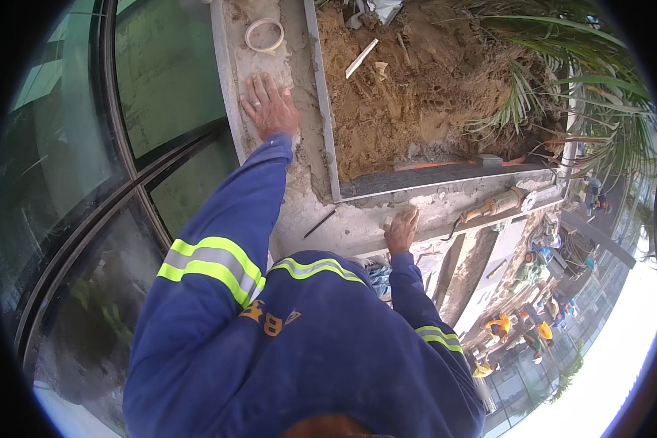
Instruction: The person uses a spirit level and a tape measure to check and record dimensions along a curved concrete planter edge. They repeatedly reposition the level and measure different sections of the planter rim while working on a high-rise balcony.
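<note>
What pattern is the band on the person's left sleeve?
The band has silver-grey between two yellow-green stripes, seen in the head view.

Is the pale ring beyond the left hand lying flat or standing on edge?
Flat: concrete shows through the pale ring's upward-facing opening.

The shirt point(328, 358) is navy blue with orange lettering point(272, 325); lime-yellow bands point(210, 277) edge silver-grey stripes point(223, 269) across its sleeves point(250, 191). The ledge point(306, 188) is mottled pale grey, the ring point(265, 50) whitish, the pencil point(320, 222) black. Soil point(387, 124) shows brown, leaves point(598, 86) green, window glass point(164, 73) murky green, the caulking gun point(493, 205) brownish orange.
</note>
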A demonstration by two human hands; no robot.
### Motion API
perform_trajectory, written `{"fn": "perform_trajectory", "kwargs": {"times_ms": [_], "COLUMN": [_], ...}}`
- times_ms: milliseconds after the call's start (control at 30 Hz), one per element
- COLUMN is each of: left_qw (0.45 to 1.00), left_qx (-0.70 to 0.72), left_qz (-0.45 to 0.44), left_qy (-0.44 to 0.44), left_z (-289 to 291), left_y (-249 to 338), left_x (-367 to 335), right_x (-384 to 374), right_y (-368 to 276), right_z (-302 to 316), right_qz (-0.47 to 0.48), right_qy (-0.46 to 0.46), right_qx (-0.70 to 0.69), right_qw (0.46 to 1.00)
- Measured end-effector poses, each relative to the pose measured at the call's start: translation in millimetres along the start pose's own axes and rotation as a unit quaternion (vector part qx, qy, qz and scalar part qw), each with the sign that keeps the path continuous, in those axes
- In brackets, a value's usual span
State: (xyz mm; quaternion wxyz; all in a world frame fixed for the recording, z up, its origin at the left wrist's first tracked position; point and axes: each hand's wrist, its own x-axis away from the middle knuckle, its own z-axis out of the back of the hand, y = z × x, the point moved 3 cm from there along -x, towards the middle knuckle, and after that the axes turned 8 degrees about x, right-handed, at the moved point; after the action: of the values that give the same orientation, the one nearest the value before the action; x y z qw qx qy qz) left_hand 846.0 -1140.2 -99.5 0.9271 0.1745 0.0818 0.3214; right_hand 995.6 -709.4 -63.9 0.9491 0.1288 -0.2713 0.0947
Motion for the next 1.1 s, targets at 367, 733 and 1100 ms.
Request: {"fn": "perform_trajectory", "kwargs": {"times_ms": [367,733,1100], "left_qw": [1.0,0.999,0.999], "left_qx": [0.021,0.028,0.026], "left_qz": [0.008,0.005,0.01], "left_qy": [-0.018,-0.016,-0.028], "left_z": [8,10,6], "left_y": [2,8,4], "left_x": [4,4,6], "right_x": [3,2,2], "right_y": [7,9,10], "right_z": [-35,-37,-42], "right_qz": [0.007,0.013,0.011], "right_qy": [0.004,-0.038,-0.025], "right_qx": [0.042,0.044,0.034], "right_qw": [0.999,0.998,0.999]}}
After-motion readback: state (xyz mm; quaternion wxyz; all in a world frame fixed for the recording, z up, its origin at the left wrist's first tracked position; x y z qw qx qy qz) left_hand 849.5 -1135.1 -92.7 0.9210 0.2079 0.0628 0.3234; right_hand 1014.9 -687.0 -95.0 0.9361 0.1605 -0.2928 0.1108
